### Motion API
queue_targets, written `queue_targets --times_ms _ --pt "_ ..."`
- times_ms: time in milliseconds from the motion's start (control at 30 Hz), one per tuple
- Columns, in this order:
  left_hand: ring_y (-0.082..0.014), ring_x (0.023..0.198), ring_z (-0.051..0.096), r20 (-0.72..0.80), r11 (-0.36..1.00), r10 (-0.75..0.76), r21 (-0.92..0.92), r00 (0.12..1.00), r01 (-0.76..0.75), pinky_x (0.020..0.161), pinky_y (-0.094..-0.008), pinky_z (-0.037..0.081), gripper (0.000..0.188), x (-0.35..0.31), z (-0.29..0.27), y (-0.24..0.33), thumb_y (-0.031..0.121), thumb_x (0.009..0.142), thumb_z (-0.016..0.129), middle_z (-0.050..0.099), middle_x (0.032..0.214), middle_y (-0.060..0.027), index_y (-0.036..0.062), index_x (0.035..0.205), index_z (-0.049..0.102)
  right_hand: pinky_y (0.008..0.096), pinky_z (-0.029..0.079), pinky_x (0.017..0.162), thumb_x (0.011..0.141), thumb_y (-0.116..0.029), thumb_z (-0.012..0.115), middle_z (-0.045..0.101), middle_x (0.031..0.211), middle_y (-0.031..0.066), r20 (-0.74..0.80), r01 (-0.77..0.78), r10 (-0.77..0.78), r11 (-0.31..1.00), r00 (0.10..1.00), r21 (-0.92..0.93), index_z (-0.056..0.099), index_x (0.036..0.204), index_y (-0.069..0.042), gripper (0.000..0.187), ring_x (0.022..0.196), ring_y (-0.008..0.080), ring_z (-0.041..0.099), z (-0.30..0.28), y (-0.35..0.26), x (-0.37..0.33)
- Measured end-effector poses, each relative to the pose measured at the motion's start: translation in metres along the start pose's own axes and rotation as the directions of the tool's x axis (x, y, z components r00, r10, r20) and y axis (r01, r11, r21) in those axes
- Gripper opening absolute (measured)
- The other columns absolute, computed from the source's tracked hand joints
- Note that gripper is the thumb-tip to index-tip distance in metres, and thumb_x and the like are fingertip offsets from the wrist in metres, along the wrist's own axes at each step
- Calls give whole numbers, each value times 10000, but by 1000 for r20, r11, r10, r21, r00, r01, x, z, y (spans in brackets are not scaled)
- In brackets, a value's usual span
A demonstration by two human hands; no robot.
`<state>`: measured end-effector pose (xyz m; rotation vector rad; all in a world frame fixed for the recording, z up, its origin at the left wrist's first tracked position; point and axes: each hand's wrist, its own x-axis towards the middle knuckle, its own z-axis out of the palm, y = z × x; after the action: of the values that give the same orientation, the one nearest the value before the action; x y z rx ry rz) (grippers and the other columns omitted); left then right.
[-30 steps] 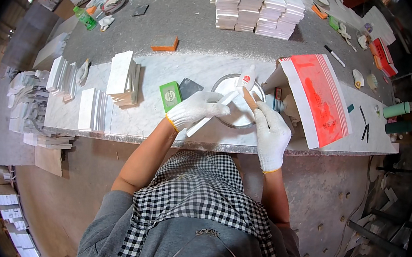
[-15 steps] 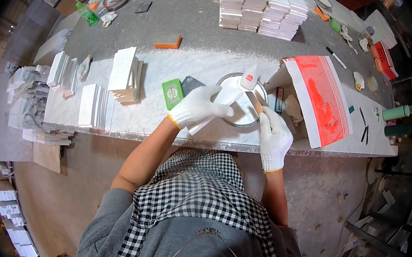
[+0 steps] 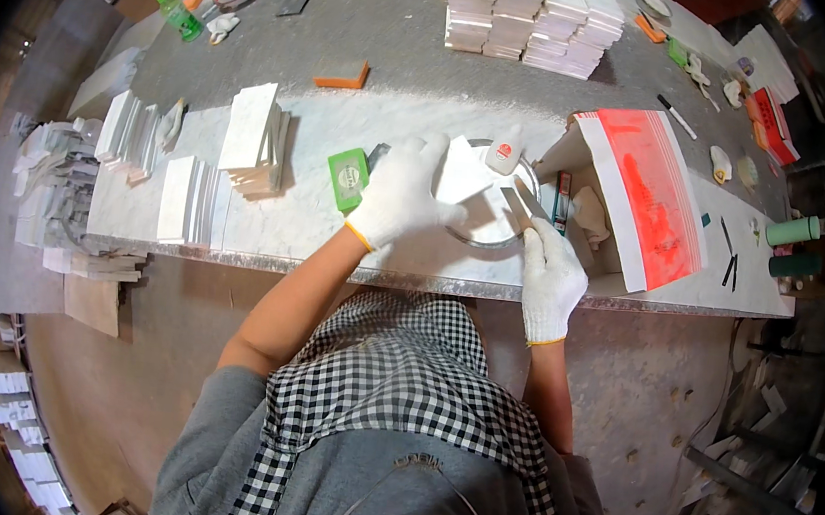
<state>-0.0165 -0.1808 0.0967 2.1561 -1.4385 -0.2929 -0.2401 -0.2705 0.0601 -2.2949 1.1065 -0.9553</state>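
My left hand (image 3: pixel 397 196), in a white knitted glove, is curled over a thin white tile (image 3: pixel 466 170), with the thumb stretched to the right. The fingers partly hide the tile. My right hand (image 3: pixel 554 272), gloved too, grips a thin flat scraper-like tool (image 3: pixel 517 208) whose two narrow strips point up and left. Both reach over a round dish (image 3: pixel 482 244) with a metal rim. A small white squeeze bottle (image 3: pixel 504 153) with a red label sits at the dish's far edge. Left of my left hand is a green packet (image 3: pixel 346 180).
A red and white carton (image 3: pixel 645 202) lies open-sided at right, with a crumpled cloth (image 3: pixel 591 216) inside. White tile stacks stand at left (image 3: pixel 252 140) and far back (image 3: pixel 528 18). An orange block (image 3: pixel 342 74) lies beyond, and a marker (image 3: pixel 677 116) at far right.
My left hand has turned and moved slightly up, and the tile has shifted with it. The tool in my right hand has tilted, showing two strips apart.
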Motion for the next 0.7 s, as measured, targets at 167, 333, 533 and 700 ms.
queue_targets --times_ms 167,333,533,700 --pt "-384 1045 605 -34 967 23 256 999 -14 872 -484 508 848 -4 5 -2 362 640 861 631 1066 -189 3 1323 508 388 553 789 940 -207 685 736 982 144 59 -22 23 1000 998 -5 757 1091 -87 206 880 316 708 3 -1 -4" --pt "-394 1105 603 69 980 -170 114 983 161 944 -486 509 821 -10 -7 -15 400 627 834 626 1109 -219 29 1288 520 368 547 792 971 -194 645 737 981 152 86 -94 85 990 993 108 742 1075 -35 213 855 283 709 1 -4 -7" --pt "-403 1117 611 12 939 -306 167 952 300 942 -487 512 880 -30 -18 -44 425 602 848 625 1191 -242 21 1317 532 346 524 752 1003 -169 585 700 865 129 235 -296 239 921 942 253 670 1070 -22 183 770 208 654 12 -14 -25" --pt "-410 1096 612 7 936 -335 121 942 331 939 -487 506 1020 -72 -23 -68 406 587 863 608 1215 -255 39 1454 471 375 525 777 1004 -201 570 714 900 152 502 -448 280 857 818 253 653 1157 -45 234 818 246 686 34 -22 -57"
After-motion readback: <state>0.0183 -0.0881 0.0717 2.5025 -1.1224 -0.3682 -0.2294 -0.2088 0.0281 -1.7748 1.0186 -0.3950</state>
